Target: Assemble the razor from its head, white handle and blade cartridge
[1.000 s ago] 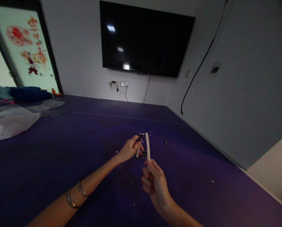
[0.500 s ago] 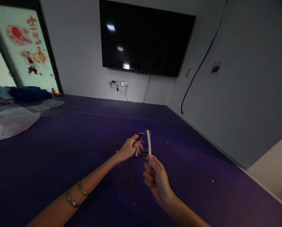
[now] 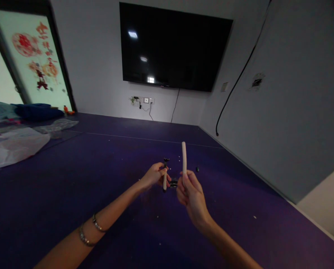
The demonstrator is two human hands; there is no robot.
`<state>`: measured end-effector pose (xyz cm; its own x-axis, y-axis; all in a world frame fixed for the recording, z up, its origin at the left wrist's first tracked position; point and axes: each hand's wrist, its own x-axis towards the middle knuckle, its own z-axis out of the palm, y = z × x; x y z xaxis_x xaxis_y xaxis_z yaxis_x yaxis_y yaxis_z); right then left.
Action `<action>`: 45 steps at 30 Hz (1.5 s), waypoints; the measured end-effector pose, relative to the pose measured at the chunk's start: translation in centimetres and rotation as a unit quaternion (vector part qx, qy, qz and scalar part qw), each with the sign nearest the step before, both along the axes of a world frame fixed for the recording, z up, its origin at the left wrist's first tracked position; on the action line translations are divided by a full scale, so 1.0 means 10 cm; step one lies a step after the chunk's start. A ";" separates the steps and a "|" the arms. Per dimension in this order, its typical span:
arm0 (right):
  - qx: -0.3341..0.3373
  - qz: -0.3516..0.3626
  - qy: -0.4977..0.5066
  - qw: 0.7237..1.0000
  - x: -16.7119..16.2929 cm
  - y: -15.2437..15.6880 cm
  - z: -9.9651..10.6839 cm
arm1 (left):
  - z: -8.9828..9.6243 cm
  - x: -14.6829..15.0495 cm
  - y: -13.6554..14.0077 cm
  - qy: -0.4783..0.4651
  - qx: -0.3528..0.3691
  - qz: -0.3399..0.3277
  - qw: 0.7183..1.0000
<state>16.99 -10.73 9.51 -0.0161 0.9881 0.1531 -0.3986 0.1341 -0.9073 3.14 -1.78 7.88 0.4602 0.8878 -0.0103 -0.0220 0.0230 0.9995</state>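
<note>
My left hand (image 3: 155, 175) is closed on a thin black-and-beige stick (image 3: 164, 181) with a small dark T-shaped top; its exact kind is unclear. To the right, my right hand (image 3: 192, 193) grips the lower end of a pale beige, slightly curved rod (image 3: 184, 157), which points upward. Between the two hands shows a small dark piece with shiny bars (image 3: 173, 183), close to the left fingertips. Whether those fingers touch it I cannot tell. A small dark bit (image 3: 197, 169) lies on the purple surface (image 3: 122, 224) just past my right hand.
White crumbs dot the purple surface. At the left lie a clear plastic bag (image 3: 56, 126), a white sheet (image 3: 18, 147) and a dark blue cloth (image 3: 38, 111). A black cable (image 3: 234, 84) hangs down the right wall. A television (image 3: 175, 48) is mounted on the far wall.
My right hand has risen and moved right with the beige rod, away from my left hand. The stick in my left hand has turned more upright.
</note>
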 end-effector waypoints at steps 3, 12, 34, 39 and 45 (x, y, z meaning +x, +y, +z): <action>0.118 -0.093 -0.138 0.979 0.25 0.31 0.20 | 0.00 -0.03 0.02 -0.006 -0.090 -0.026 0.996; 0.138 -0.075 -0.463 0.872 0.83 1.01 0.05 | -0.01 -0.12 0.09 -0.033 -0.209 -0.046 0.976; 0.131 -0.040 -0.542 0.830 0.80 1.13 -0.28 | -0.17 -0.13 0.12 -0.026 -0.210 -0.160 0.964; 0.130 -0.014 -0.542 0.830 0.82 1.13 -0.26 | -0.14 -0.12 0.10 -0.014 -0.216 -0.147 0.965; 0.110 -0.036 -0.540 0.834 0.84 1.14 -0.26 | -0.13 -0.14 0.09 -0.035 -0.207 -0.151 0.966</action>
